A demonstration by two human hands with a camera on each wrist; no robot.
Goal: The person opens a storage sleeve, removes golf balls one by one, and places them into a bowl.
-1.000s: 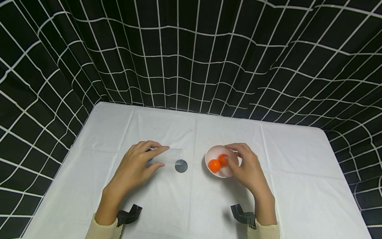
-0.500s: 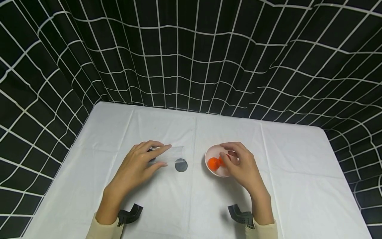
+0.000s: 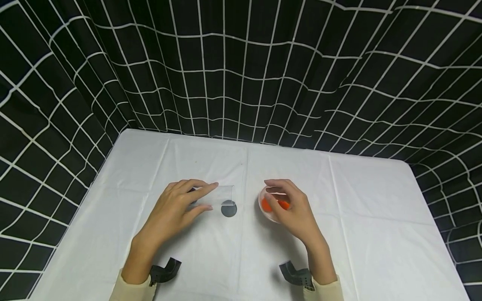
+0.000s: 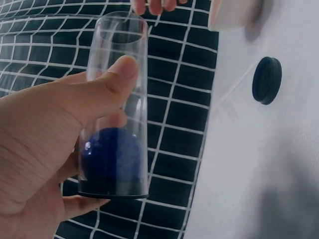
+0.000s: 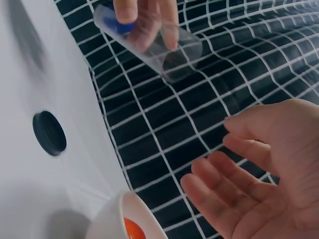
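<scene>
My left hand (image 3: 171, 209) grips a clear plastic tube (image 3: 226, 193) between thumb and fingers. The left wrist view shows a dark blue ball (image 4: 112, 154) at the tube's bottom, above a black end cap (image 4: 114, 188); the other end is uncovered. A round black lid (image 3: 229, 209) lies on the white cloth, just below the tube's uncovered end in the head view. To the right stands a white bowl (image 3: 268, 215) with orange balls (image 3: 266, 205) in it, partly hidden by my right hand (image 3: 295, 209). That hand hovers over the bowl, fingers loosely bent, holding nothing.
A white cloth (image 3: 196, 255) with fold creases covers the table. Behind it and along both sides hangs a black curtain (image 3: 233, 88) with a white grid. A dark mount (image 3: 165, 271) sits on the left wrist, and a similar mount (image 3: 295, 275) on the right.
My right hand has moved left across the bowl, covering more of the orange balls. My left hand and the tube have shifted very slightly right. The bowl and lid stay put.
</scene>
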